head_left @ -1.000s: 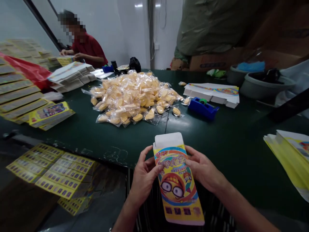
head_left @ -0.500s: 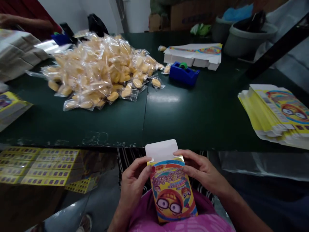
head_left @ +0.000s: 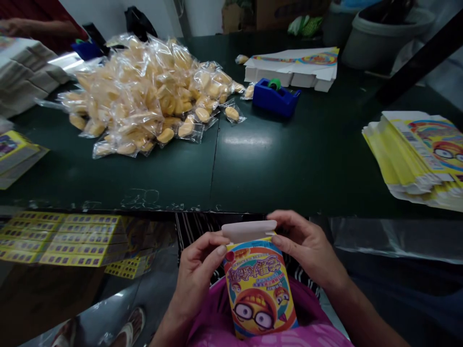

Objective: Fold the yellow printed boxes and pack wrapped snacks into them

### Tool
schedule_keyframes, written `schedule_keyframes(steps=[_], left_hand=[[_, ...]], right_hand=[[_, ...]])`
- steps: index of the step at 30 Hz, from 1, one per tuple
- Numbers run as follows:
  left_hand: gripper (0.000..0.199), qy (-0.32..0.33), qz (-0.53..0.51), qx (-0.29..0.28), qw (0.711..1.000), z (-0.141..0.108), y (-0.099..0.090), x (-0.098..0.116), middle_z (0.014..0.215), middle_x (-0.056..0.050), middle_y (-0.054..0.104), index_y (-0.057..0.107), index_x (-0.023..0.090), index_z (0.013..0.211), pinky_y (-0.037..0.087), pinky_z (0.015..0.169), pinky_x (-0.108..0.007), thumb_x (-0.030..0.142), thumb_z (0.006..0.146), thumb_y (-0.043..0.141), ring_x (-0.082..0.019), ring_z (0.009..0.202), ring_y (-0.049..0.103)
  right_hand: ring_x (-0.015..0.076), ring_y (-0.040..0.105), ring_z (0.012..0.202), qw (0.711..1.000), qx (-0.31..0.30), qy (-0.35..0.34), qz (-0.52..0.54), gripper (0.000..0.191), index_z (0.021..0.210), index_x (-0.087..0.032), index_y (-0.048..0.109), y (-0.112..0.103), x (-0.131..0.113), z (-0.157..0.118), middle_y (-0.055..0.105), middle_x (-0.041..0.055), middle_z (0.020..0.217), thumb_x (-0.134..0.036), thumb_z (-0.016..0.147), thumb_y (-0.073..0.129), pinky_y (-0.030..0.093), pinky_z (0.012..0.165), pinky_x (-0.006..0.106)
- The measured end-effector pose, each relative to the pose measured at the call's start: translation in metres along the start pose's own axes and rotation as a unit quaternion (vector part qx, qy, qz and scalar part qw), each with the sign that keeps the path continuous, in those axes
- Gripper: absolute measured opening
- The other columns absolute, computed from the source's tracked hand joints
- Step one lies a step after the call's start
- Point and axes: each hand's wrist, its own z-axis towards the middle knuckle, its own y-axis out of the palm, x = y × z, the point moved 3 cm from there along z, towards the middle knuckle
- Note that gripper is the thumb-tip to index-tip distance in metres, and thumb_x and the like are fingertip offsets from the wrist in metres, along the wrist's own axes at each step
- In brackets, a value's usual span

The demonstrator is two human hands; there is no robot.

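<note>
The left hand (head_left: 195, 279) is closed around the left side of a yellow printed carton (head_left: 258, 286), which is held upright over the lap (head_left: 314, 313), below the near edge of the dark green worktop (head_left: 108, 183). The carton's white top flap (head_left: 249, 230) is pinched by the right hand (head_left: 307, 246). On the worktop, a heap of clear sachets (head_left: 137, 99) is placed left of centre, a blue tape dispenser (head_left: 275, 98) lies right of it, and flattened cartons (head_left: 415, 154) are stacked at the right edge.
</note>
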Motion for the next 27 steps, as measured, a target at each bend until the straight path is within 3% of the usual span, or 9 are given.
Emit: schedule_keyframes(steps=[2, 4, 8, 11, 16, 19, 24, 27], left_hand=[[0.009, -0.006, -0.041, -0.009, 0.999, 0.002, 0.001, 0.000, 0.098, -0.002, 0.074, 0.068, 0.023, 0.085, 0.053, 0.079, -0.022, 0.030, 0.081, 0.073, -0.016, 0.091, 0.068], [0.014, -0.007, -0.065, -0.018, 0.998, 0.004, 0.001, -0.001, 0.102, -0.002, 0.074, 0.065, 0.026, 0.092, 0.054, 0.081, -0.024, 0.027, 0.081, 0.073, -0.017, 0.093, 0.068], [0.006, 0.003, -0.013, -0.056, 0.998, 0.002, -0.004, 0.000, 0.105, -0.003, 0.072, 0.067, 0.022, 0.082, 0.053, 0.081, -0.022, 0.027, 0.083, 0.071, -0.016, 0.094, 0.067], [0.010, -0.029, -0.026, -0.072, 0.997, -0.003, -0.004, 0.000, 0.109, -0.004, 0.071, 0.068, 0.022, 0.081, 0.053, 0.085, -0.026, 0.032, 0.083, 0.071, -0.019, 0.100, 0.066], [0.023, -0.035, -0.022, -0.023, 0.999, -0.003, 0.007, 0.008, 0.090, -0.002, 0.072, 0.058, 0.019, 0.065, 0.054, 0.072, -0.023, 0.027, 0.075, 0.076, -0.016, 0.081, 0.065], [0.016, -0.022, 0.005, -0.046, 0.999, 0.007, 0.013, 0.017, 0.083, 0.000, 0.070, 0.062, 0.020, 0.072, 0.052, 0.064, -0.020, 0.025, 0.072, 0.077, -0.013, 0.072, 0.063], [0.014, 0.010, 0.075, -0.076, 0.994, 0.025, 0.012, 0.031, 0.062, 0.002, 0.062, 0.067, 0.019, 0.066, 0.041, 0.050, -0.014, 0.029, 0.073, 0.075, -0.008, 0.055, 0.051], [0.013, 0.017, 0.086, -0.098, 0.991, 0.028, 0.013, 0.033, 0.065, 0.000, 0.066, 0.072, 0.020, 0.066, 0.045, 0.052, -0.017, 0.031, 0.073, 0.075, -0.011, 0.059, 0.055]], right_hand=[[0.0171, 0.060, 0.080, 0.998, -0.030, -0.035, -0.040, 0.006, 0.084, -0.022, 0.069, -0.001, -0.003, 0.000, 0.061, 0.0030, 0.085, -0.028, 0.086, 0.069, 0.049, 0.069, 0.026], [0.0175, 0.060, 0.081, 0.996, -0.037, -0.058, -0.055, 0.011, 0.079, -0.022, 0.070, -0.002, -0.005, -0.002, 0.061, 0.0035, 0.085, -0.027, 0.088, 0.067, 0.048, 0.070, 0.027], [0.0182, 0.062, 0.083, 0.998, -0.052, -0.034, -0.022, 0.011, 0.081, -0.022, 0.072, -0.005, -0.004, -0.006, 0.064, 0.0047, 0.091, -0.032, 0.085, 0.072, 0.049, 0.072, 0.028], [0.0187, 0.063, 0.086, 0.997, -0.071, -0.004, -0.002, 0.020, 0.080, -0.021, 0.074, -0.004, -0.006, -0.010, 0.066, 0.0059, 0.093, -0.039, 0.087, 0.070, 0.050, 0.074, 0.029], [0.0189, 0.063, 0.086, 0.994, -0.095, 0.058, 0.010, 0.016, 0.077, -0.019, 0.068, 0.001, -0.010, -0.011, 0.064, 0.0061, 0.095, -0.033, 0.081, 0.074, 0.053, 0.072, 0.029], [0.0181, 0.061, 0.083, 0.993, -0.098, 0.064, -0.021, 0.015, 0.078, -0.018, 0.063, 0.003, -0.016, -0.004, 0.063, 0.0053, 0.091, -0.031, 0.079, 0.072, 0.051, 0.070, 0.028], [0.0120, 0.050, 0.059, 0.991, -0.076, 0.085, -0.065, 0.018, 0.075, -0.018, 0.059, 0.003, -0.025, 0.009, 0.056, -0.0010, 0.068, -0.034, 0.080, 0.064, 0.041, 0.053, 0.023], [0.0138, 0.055, 0.065, 0.993, -0.063, 0.052, -0.082, 0.015, 0.071, -0.018, 0.060, 0.000, -0.026, 0.008, 0.061, 0.0008, 0.073, -0.029, 0.079, 0.065, 0.044, 0.058, 0.024]])
